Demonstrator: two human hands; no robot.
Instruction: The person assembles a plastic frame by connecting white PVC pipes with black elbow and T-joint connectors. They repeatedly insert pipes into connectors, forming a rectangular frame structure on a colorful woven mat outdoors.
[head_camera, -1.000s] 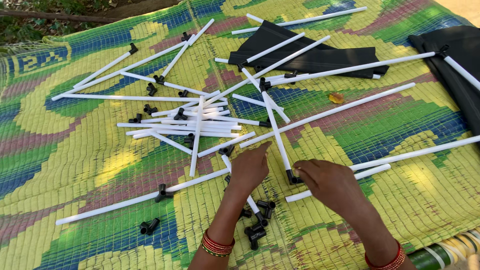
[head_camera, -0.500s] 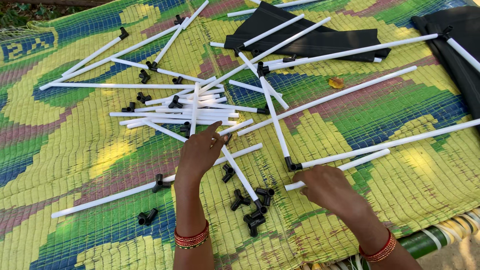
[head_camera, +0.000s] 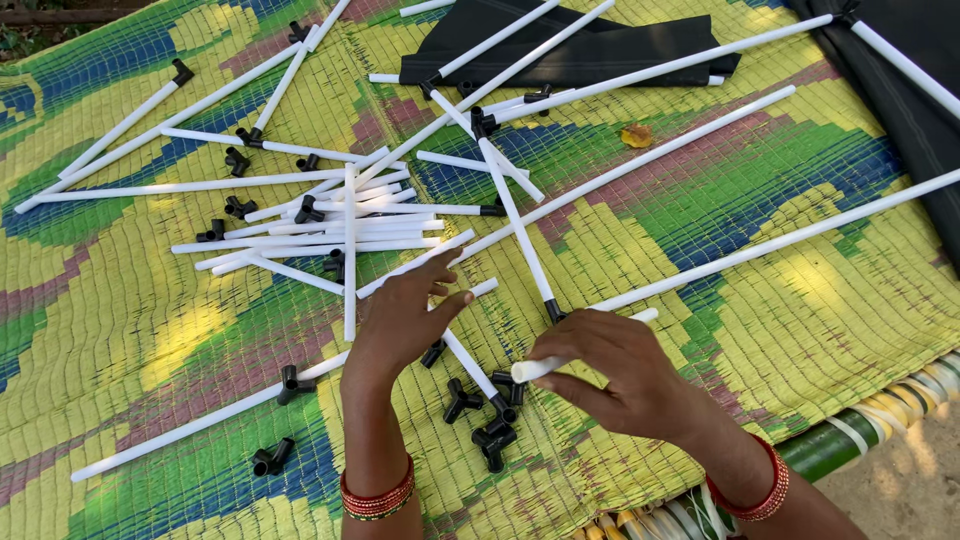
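Gripping a white pipe (head_camera: 585, 345), the right hand (head_camera: 620, 375) stays closed (left hand (head_camera: 405, 315) open above the mat (head_camera: 150, 350)).

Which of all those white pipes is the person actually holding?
The short white pipe in the right hand, its open end poking out by the thumb. All the other white pipes lie loose on the mat; the left hand holds none.

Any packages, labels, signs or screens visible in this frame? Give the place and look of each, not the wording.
None in view: no package, label, sign or screen.
What shows instead is a woven mat in yellow, green and blue, strewn with white tubes and black connectors.
Folded black fabric lies at the top.
The right hand holds a white tube; the left hand hovers open over the pile.
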